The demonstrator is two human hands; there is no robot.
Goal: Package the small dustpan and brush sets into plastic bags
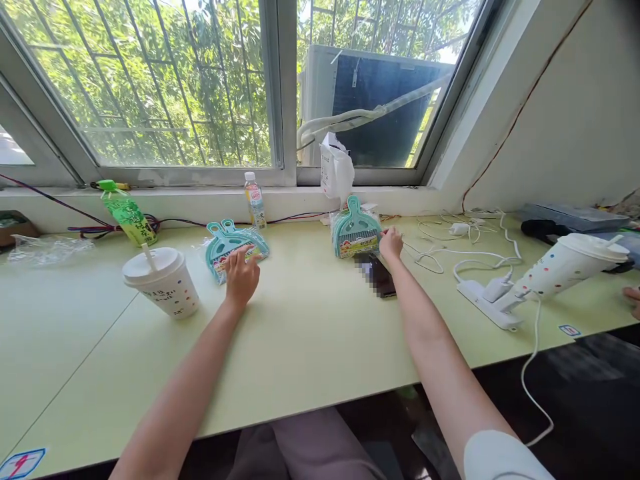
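Two mint-green mini dustpan and brush sets in clear wrap lie on the table. My left hand [242,275] rests over the front right of the left set [225,245], fingers loosely bent and apart, not closed around it. At the right edge of the other set [354,227], my right hand [391,244] has its fingers pinched together on the wrapped side; a small reddish bit shows at the fingertips. Just below that set lies a dark phone [383,277], partly blurred out.
A white lidded cup [165,283] stands left; another cup [570,267] is at the right beside a power strip [487,307] and white cables. Bottles [127,213] and a tissue pack [336,167] stand near the window. Another person's hand [633,300] shows at the right edge.
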